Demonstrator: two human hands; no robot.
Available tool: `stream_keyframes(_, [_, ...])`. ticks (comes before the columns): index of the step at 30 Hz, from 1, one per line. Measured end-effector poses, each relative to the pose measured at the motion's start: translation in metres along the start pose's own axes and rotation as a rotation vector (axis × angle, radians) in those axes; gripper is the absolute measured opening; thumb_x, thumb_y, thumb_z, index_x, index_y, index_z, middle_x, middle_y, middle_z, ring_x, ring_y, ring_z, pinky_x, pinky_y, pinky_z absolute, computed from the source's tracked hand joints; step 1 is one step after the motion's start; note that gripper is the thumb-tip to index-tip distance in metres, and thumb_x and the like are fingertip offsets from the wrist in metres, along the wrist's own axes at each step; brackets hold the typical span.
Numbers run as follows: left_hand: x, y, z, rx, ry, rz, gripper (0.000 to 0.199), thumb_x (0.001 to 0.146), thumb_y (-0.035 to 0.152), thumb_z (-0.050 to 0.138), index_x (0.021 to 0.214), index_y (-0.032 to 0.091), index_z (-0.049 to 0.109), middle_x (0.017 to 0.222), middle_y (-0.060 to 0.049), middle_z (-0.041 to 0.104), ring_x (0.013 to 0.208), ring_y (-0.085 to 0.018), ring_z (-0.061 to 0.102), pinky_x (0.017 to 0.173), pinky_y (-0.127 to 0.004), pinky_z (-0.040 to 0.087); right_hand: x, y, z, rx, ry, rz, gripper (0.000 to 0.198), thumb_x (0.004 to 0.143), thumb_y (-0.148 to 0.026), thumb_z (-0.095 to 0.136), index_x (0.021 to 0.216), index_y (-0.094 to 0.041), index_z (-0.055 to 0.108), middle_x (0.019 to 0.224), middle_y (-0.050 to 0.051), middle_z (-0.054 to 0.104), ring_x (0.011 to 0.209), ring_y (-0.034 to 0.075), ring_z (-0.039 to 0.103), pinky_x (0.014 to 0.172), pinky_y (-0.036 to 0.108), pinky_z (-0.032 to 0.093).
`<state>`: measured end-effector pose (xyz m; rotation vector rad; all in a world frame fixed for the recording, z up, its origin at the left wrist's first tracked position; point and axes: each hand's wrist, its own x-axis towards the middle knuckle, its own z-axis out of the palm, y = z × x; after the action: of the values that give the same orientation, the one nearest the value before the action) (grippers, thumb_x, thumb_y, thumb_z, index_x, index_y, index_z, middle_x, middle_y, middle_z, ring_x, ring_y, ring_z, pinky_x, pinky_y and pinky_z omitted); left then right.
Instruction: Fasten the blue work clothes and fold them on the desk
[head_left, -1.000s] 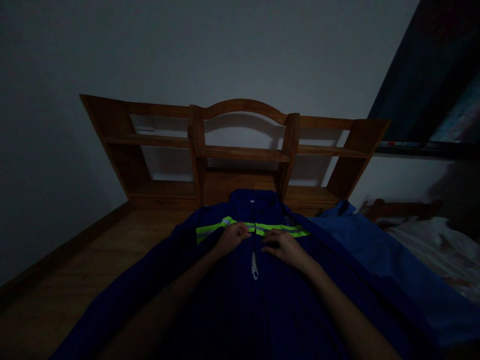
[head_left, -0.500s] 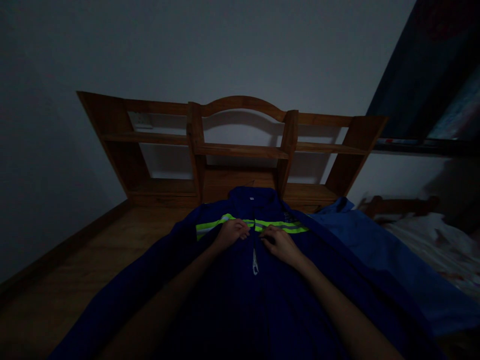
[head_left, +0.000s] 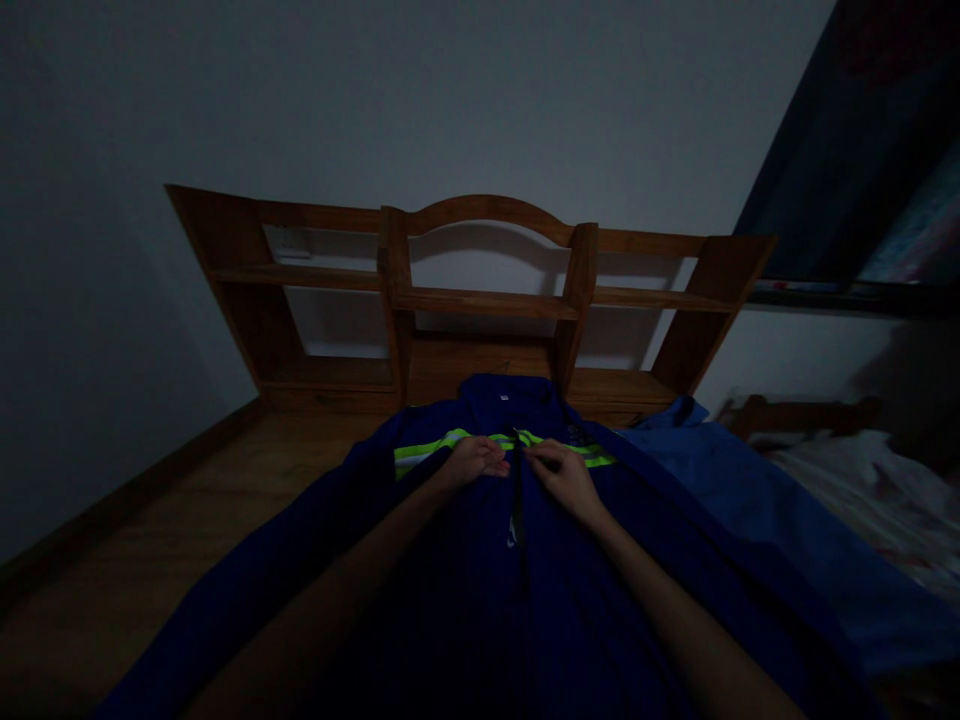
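A dark blue work jacket (head_left: 465, 600) with lime-yellow and silver reflective bands lies spread out, front up, its collar at the far end. My right hand (head_left: 566, 478) pinches the edge of the jacket's front opening at chest height, thumb and fingertips together. Across the opening, my left hand (head_left: 476, 462) rests on the other front panel by the reflective band, fingers stretched out. Between the hands the opening shows as a dark gap. Below them, a silver-white piece (head_left: 513, 532), perhaps a zipper part, shows inside the gap.
Behind the collar stands a wooden shelf unit (head_left: 487, 300) against the wall. To the right lies blue cloth (head_left: 720, 470), with rumpled pale bedding (head_left: 877, 480) beyond. Wooden boards (head_left: 247, 470) extend at the left. A dark curtain (head_left: 795, 130) hangs upper right.
The right hand has lifted the front edge slightly, and the gap in the opening has widened. My left hand's fingers have straightened and shifted a little to the right.
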<state>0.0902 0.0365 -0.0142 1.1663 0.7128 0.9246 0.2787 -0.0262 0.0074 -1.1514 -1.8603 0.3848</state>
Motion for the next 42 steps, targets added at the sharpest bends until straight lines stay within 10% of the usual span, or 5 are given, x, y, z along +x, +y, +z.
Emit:
stream_keyframes(21, [-0.014, -0.015, 0.03, 0.355, 0.134, 0.362, 0.014, 0.078, 0.025, 0.057, 0.086, 0.015, 0.057, 0.076, -0.004, 0.064, 0.076, -0.014, 0.063, 0.071, -0.024, 0.048, 0.0, 0.008, 0.005, 0.11, 0.005, 0.103, 0.02, 0.082, -0.029, 0.054, 0.093, -0.017, 0.065, 0.084, 0.003, 0.066, 0.074, 0.014, 0.06, 0.07, 0.025, 0.046])
stream_keyframes(42, [-0.009, -0.025, 0.029, 0.319, 0.302, 0.249, 0.011, 0.069, 0.023, 0.062, 0.077, 0.015, 0.061, 0.071, -0.002, 0.066, 0.066, -0.014, 0.061, 0.056, -0.021, 0.043, -0.001, 0.002, 0.01, -0.022, -0.08, 0.037, 0.014, 0.079, -0.019, 0.052, 0.092, -0.018, 0.056, 0.076, 0.0, 0.061, 0.067, 0.012, 0.058, 0.063, 0.022, 0.042])
